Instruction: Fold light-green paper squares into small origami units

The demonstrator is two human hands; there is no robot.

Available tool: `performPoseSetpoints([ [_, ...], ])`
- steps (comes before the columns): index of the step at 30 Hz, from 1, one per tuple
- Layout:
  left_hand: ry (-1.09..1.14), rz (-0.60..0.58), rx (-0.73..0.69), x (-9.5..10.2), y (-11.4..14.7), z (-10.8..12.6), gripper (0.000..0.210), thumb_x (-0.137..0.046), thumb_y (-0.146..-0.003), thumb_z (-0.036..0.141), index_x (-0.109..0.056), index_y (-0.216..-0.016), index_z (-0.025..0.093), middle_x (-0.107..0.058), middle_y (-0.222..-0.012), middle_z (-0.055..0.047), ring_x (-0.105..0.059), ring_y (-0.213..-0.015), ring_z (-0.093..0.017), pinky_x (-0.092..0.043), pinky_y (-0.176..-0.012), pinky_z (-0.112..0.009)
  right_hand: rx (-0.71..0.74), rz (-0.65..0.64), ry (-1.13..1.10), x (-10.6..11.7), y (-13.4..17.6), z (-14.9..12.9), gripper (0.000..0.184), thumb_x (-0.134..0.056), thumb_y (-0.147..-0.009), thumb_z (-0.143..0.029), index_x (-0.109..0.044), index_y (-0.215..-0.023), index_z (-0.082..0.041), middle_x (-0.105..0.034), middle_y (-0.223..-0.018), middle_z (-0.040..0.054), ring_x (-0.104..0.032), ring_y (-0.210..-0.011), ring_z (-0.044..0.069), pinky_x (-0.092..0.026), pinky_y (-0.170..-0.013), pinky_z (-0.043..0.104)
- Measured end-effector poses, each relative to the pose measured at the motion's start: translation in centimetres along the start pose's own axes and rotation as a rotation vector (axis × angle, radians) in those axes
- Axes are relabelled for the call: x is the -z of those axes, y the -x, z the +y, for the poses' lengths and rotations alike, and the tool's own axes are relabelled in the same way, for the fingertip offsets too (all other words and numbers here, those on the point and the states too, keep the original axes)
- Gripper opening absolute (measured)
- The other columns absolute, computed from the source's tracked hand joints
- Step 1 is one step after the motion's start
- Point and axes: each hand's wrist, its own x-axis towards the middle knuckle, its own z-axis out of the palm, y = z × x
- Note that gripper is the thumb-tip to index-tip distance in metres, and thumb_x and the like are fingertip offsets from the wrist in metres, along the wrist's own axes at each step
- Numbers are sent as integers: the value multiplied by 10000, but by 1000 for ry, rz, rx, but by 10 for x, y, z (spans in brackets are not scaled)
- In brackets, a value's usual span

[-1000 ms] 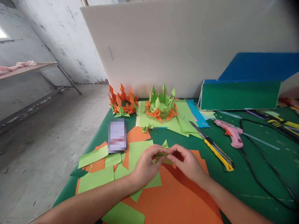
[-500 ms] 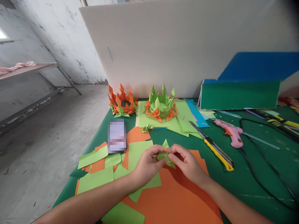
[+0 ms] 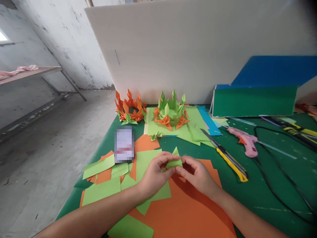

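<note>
Between my hands is a small folded piece of green paper, with a pointed tip showing above the fingers. My left hand grips its left side between thumb and fingers. On the other side, my right hand pinches the paper, its thumb close to the left thumb. Part of the fold is hidden by the fingers. Under the hands lie a large orange sheet and several green paper pieces. Farther back stand an orange paper crown and a green paper crown with orange flowers.
A yellow utility knife and a pink glue gun with a black cord lie at the right. A blurred-out phone-like object rests at the left. A small green paper flower sits ahead. Behind stands a white board.
My fingers have shifted on the green paper. The right thumb has moved slightly down and left, and a lower flap that hung below the hands no longer shows.
</note>
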Motion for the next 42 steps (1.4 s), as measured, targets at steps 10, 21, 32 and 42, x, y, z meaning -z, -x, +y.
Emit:
performPoseSetpoints([
  [10, 290, -54, 301, 3, -3, 4, 385, -805, -665, 247, -702, -1025, 162, -659, -1057, -88, -593, -968, -203, -465, -818, -299, -45, -33, -10, 2, 1, -2, 303, -568, -873, -355, -386, -676, -215, -368, -664, -48, -357, -611, 120, -322, -557, 245],
  [21, 351, -52, 367, 7, -4, 6, 360, -799, -682, 234, -718, -1024, 154, -690, -956, -80, -628, -858, -168, -466, -843, -306, -40, -32, -6, 1, 2, -3, 296, -568, -881, -383, -426, -686, -211, -380, -670, -41, -371, -630, 125, -332, -573, 246],
  [32, 248, 66, 278, 1, -3, 5, 362, -798, -668, 285, -723, -1007, 181, -672, -889, -47, -598, -791, -144, -449, -713, -253, -3, -65, 18, 2, 3, -2, 328, -547, -892, -327, -378, -637, -209, -371, -645, -45, -365, -618, 122, -310, -555, 244],
  [42, 535, -6, 461, 3, -3, 6, 372, -807, -673, 193, -722, -1034, 167, -682, -759, -17, -631, -726, -109, -472, -816, -263, 76, -73, 67, 5, 3, -5, 227, -537, -903, -323, -533, -714, -196, -526, -728, -3, -505, -722, 155, -409, -638, 251],
])
